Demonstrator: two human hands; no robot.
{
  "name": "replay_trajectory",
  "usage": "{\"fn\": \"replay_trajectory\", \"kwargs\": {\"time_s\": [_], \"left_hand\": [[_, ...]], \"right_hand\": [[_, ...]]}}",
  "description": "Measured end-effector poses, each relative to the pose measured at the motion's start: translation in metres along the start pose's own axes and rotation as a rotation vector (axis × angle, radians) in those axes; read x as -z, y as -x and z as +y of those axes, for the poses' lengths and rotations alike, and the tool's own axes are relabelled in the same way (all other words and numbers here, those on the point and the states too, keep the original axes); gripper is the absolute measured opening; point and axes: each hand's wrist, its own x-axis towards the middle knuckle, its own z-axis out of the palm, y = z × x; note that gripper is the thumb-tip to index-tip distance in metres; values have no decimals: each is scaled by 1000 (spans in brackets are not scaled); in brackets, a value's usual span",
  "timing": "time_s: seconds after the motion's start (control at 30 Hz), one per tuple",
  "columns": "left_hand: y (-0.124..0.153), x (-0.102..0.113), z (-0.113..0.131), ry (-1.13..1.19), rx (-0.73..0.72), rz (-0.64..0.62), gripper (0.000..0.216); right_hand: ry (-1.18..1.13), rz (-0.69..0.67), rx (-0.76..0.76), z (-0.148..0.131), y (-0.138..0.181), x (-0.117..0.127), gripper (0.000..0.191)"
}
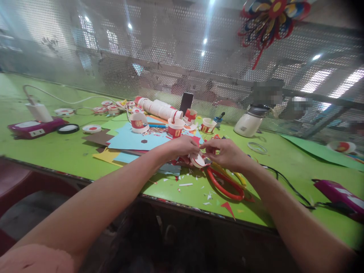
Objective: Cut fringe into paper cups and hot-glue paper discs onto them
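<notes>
My left hand is closed on a white paper-cup piece with a red edge, held just above the table. Close beside it, my right hand has bent fingers with the tips drawn in near the left fingertips. Whatever lies between those right fingertips is too small to make out. Below the hands lie scissors with red handles, and yellow handles show behind them. White and red paper scraps are scattered on the table in front.
Coloured paper sheets are stacked on the green table. Beyond them stand red-and-white paper cups, a row of nested cups and a phone. A white jug stands right. Purple power strips lie at both sides.
</notes>
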Motion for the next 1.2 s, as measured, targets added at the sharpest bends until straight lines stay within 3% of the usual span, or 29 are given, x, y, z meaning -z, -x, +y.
{"fn": "replay_trajectory", "kwargs": {"time_s": [0.77,1.2], "left_hand": [[4,-4,5,-48,9,59,13],[1,-3,3,-57,-75,123,11]], "right_hand": [[-44,-28,-42,-2,0,-1,22],[-78,13,-48,-1,0,-4,19]]}}
